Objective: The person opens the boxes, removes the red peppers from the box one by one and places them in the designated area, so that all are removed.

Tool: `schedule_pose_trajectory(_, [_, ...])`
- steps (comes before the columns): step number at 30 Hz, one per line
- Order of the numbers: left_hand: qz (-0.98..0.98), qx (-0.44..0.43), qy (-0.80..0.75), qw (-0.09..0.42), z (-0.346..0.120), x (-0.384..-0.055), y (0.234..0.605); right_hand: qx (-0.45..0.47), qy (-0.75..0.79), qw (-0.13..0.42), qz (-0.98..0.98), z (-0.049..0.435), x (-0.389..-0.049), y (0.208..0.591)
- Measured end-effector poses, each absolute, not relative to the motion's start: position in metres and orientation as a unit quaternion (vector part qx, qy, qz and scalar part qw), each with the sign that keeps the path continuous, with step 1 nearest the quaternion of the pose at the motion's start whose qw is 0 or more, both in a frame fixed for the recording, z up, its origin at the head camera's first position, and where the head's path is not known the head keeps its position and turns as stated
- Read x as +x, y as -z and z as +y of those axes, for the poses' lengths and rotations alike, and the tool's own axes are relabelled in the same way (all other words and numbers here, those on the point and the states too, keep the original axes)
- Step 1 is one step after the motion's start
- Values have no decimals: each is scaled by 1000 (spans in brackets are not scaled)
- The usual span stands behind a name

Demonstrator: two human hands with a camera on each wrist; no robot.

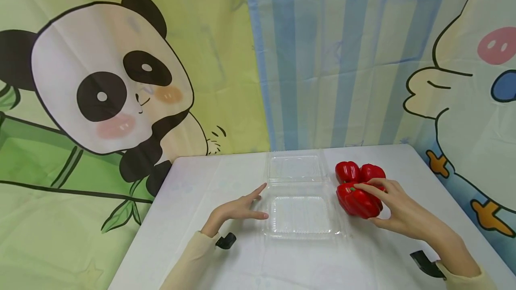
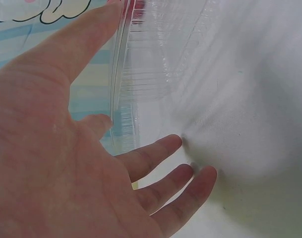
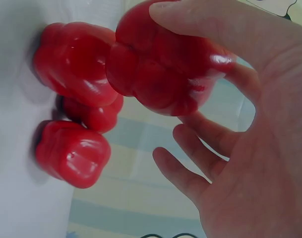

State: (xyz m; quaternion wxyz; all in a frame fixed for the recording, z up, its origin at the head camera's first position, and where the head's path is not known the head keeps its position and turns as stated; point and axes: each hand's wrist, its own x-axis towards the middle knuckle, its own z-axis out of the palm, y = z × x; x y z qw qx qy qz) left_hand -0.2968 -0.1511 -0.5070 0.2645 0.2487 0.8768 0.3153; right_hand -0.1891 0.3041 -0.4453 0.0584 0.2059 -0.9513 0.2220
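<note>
My right hand (image 1: 405, 214) pinches a red bell pepper (image 3: 160, 69) between thumb and fingers, holding it off the table in the right wrist view. Behind it on the table sit three more red bell peppers: one (image 3: 74, 59) close beside the held one, one (image 3: 96, 116) farther back and one (image 3: 74, 153) nearest the table's edge. A clear plastic clamshell container lies unfolded, its tray (image 1: 300, 216) nearer me and its lid (image 1: 295, 168) behind. Spread beside the tray's left side is my left hand (image 1: 242, 207), thumb and fingertips right at the rim, gripping nothing.
The table (image 1: 209, 173) has a white cover. Behind it hangs a curtain (image 1: 306, 57) with blue stripes and a printed panda (image 1: 109, 48). Dark bands (image 1: 225, 240) sit at both wrists.
</note>
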Motion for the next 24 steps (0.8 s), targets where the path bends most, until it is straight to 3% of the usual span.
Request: schedule_pose_trajectory(24, [881,251,-307,259,-152,-296,507,115,-200,65,-971,326,-178,471])
